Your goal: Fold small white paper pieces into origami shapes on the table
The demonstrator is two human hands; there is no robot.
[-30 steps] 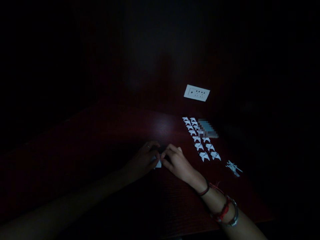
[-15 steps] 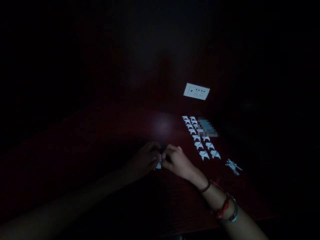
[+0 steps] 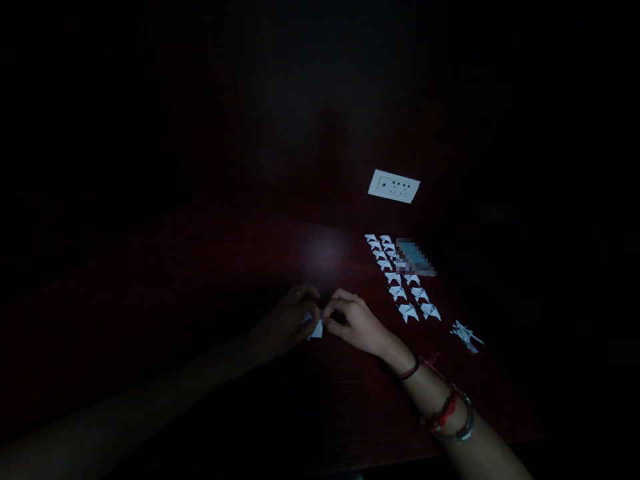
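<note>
A small piece of white paper [image 3: 316,329] lies at the middle of the dark red table, partly hidden under my fingers. My left hand [image 3: 295,317], dim and with a ring on one finger, is closed on the paper's left side, thumb and fingers bent over it. From the right, my right hand [image 3: 353,320] pinches at the paper's upper right edge, thumb against forefinger. The fingertips of both hands almost meet. To the right, folded white paper pieces [image 3: 408,312] with pointed corners stand in two slanting rows.
A pile of thin white paper strips [image 3: 467,335] lies right of the rows. Beside the rows' far end is a blurred-out flat bluish object [image 3: 416,257]. A white socket plate [image 3: 394,186] is on the wall behind the table [image 3: 260,247]. Surroundings are very dark.
My right hand's fingers have shifted slightly at the paper's edge. The left hand stays on the paper, and the view has tilted up a little.
</note>
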